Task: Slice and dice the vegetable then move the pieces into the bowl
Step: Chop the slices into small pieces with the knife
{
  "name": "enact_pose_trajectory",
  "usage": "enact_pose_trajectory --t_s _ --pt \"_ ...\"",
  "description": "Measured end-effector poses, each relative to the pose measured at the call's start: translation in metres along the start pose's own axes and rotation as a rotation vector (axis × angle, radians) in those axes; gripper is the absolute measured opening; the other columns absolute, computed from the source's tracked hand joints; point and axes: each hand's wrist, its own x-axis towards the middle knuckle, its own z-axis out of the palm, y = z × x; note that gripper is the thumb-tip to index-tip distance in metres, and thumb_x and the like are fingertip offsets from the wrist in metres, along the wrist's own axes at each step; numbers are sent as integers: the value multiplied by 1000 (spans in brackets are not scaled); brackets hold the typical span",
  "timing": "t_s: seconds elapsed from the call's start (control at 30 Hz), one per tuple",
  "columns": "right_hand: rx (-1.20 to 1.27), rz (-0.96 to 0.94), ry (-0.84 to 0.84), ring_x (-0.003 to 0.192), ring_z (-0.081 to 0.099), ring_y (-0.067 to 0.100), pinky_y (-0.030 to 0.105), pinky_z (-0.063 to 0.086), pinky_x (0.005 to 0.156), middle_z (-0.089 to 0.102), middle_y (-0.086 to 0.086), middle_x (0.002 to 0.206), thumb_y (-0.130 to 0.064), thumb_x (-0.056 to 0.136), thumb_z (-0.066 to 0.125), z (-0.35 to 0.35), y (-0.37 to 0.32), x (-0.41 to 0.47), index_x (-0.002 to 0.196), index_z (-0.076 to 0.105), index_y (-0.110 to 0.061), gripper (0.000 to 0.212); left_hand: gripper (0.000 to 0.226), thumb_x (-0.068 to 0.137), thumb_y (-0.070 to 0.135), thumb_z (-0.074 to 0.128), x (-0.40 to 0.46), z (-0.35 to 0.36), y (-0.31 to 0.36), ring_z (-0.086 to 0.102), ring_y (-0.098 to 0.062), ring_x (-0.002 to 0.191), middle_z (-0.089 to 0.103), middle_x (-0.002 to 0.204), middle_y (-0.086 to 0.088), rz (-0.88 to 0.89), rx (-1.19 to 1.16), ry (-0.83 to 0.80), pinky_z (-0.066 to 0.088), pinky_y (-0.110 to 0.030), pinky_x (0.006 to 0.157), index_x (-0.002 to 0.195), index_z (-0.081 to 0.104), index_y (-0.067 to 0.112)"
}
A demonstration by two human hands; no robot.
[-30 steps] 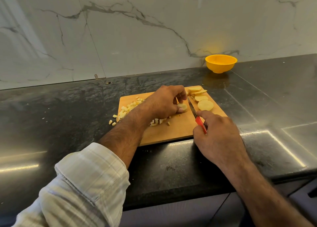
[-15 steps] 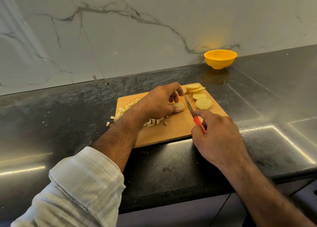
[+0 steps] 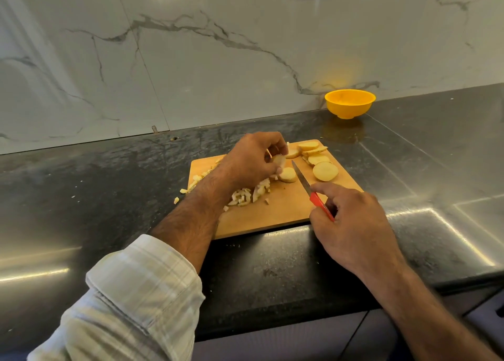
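1. Since half a second ago, we see the left hand [image 3: 252, 160] has lifted a pale slice [image 3: 278, 160] in its pinching grip, off the round slice [image 3: 288, 174] it was pressing.
2. Nearest us, the dark speckled stone counter [image 3: 272, 273] reflects light in streaks.
3. The right hand [image 3: 351, 225] grips the red-handled knife [image 3: 312, 191], its blade tip just beside the lifted slice.
4. The wooden cutting board [image 3: 283, 213] carries diced pieces [image 3: 242, 197] at left and flat round slices [image 3: 317, 158] at right.
5. Farther back, the glossy yellow bowl [image 3: 349, 103] stands against the veined marble wall [image 3: 218, 46].
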Motion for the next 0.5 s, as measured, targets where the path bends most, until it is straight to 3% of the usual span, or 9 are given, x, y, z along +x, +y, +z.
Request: enact_pose_trajectory --t_s 0.13,0.2,0.37,0.5 --pt "35 -40 -101 65 63 10 19 50 50 67 -13 77 -31 96 65 -12 1 -11 136 67 -37 40 33 79 16 93 4 -14 -17 71 -7 85 73 93 9 13 -68 320 64 -31 78 104 72 21" --pt "-14 -46 -155 67 61 7 15 44 54 64 -18 80 -33 97 64 -11 0 -7 136 67 -37 40 33 78 19 94 5 -14 -20 72 -7 83 74 91 7 13 -81 378 65 -31 77 104 73 21" --pt "-138 1 -118 77 60 7 24 51 64 62 -14 86 -35 95 61 -15 -4 14 136 66 -32 41 24 91 11 82 5 -7 -15 73 -7 90 75 103 5 38 -140 259 64 -33 86 112 80 21" --pt "-132 81 -142 85 62 10 26 55 67 64 -7 100 -34 95 63 -17 -6 26 134 66 -34 39 26 96 6 75 3 2 -3 70 -2 86 71 109 5 26 -115 83 60 -24 78 117 79 21"
